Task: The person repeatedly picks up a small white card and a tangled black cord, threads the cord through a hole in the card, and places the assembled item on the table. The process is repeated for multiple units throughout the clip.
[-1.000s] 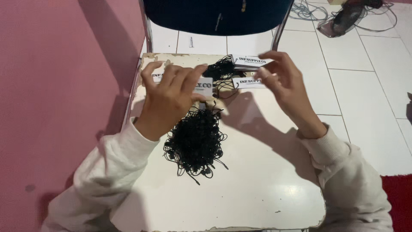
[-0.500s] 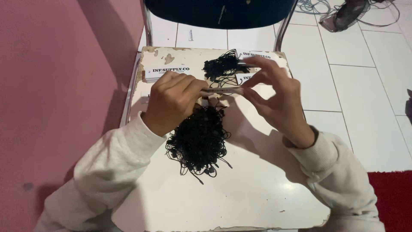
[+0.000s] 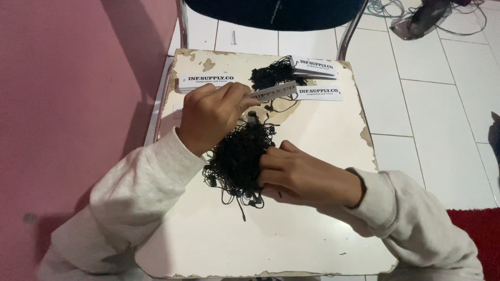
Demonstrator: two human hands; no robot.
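Note:
A worn white board (image 3: 312,229) holds a big tangle of black loop strings (image 3: 237,161) at its middle. My left hand (image 3: 211,114) is above the tangle, pinching a long white paper tag (image 3: 273,92) by its left end. My right hand (image 3: 299,174) lies on the board with its fingertips dug into the right side of the tangle. Farther back lie a smaller black string bundle (image 3: 271,75) and white tag stacks (image 3: 315,66), with one more stack (image 3: 208,80) at the left and a single tag (image 3: 317,93) flat by the held one.
The board rests on a metal-framed chair with a dark seat (image 3: 276,13) behind it. A pink wall (image 3: 62,104) runs along the left. White floor tiles (image 3: 432,104) lie to the right, cables (image 3: 442,15) at the top right, a red mat (image 3: 476,229) at the lower right.
My right hand has let go of the tag and dropped down to the big black tangle. The left hand keeps the tag, now held alone.

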